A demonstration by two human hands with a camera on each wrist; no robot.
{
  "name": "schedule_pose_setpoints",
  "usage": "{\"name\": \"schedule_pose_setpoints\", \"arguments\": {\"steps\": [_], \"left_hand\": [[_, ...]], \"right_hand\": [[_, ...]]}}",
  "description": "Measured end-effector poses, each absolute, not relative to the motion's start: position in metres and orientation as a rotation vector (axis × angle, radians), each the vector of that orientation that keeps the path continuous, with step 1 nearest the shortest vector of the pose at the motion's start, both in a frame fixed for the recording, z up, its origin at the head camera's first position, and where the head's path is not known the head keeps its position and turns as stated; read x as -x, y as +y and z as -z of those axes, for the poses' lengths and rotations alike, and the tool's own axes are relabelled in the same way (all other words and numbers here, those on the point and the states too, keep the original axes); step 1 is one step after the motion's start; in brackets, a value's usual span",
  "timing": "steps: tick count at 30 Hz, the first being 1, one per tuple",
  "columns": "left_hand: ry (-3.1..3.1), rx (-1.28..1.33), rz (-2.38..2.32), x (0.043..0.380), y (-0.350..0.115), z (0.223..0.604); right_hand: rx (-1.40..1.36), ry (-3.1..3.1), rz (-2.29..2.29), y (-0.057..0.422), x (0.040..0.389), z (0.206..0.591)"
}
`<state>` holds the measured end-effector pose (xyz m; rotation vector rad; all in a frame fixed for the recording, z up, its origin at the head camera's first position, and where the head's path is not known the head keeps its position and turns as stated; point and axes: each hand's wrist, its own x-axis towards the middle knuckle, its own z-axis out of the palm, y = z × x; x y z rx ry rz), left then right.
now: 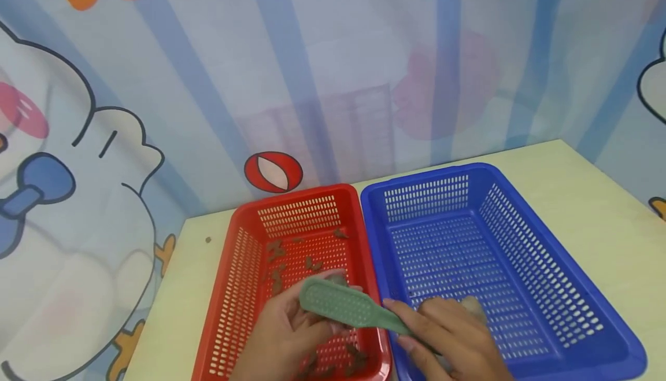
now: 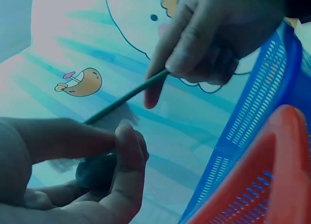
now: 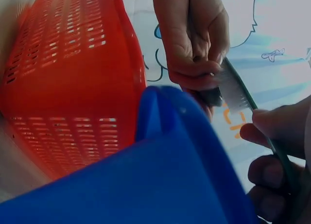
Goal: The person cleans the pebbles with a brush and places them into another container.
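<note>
My right hand (image 1: 452, 335) grips the handle of a green brush (image 1: 343, 304), whose perforated back faces up in the head view. Its pale bristles (image 3: 232, 90) point towards my left hand (image 1: 286, 329). Between the thumb and fingers of that left hand is a small dark rounded lump (image 2: 97, 170); its exact kind cannot be made out. The bristles are right beside the lump, and fingers partly cover it. Both hands are above the near part of the baskets. A pale rounded thing (image 1: 473, 307) shows just past the right hand, mostly hidden.
A red perforated basket (image 1: 244, 219) with several small brown pieces (image 1: 314, 264) in it stands on the left of the pale table (image 1: 588, 196). Against its right side stands a blue perforated basket (image 1: 520, 213). A printed cloth (image 1: 338, 51) hangs behind.
</note>
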<state>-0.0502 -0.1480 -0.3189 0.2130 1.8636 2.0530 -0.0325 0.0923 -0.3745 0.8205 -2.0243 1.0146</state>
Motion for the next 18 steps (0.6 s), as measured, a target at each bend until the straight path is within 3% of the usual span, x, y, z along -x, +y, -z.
{"name": "schedule_pose_setpoints", "arguments": {"steps": [9, 18], "left_hand": [[1.72, 0.0, -2.133, 0.05, -0.146, 0.333], [1.815, -0.116, -2.189, 0.047, -0.145, 0.345]], "right_hand": [[-0.645, -2.071, -1.149, 0.098, 0.027, 0.375], [-0.973, -1.98, -1.09, 0.092, 0.034, 0.377]]}}
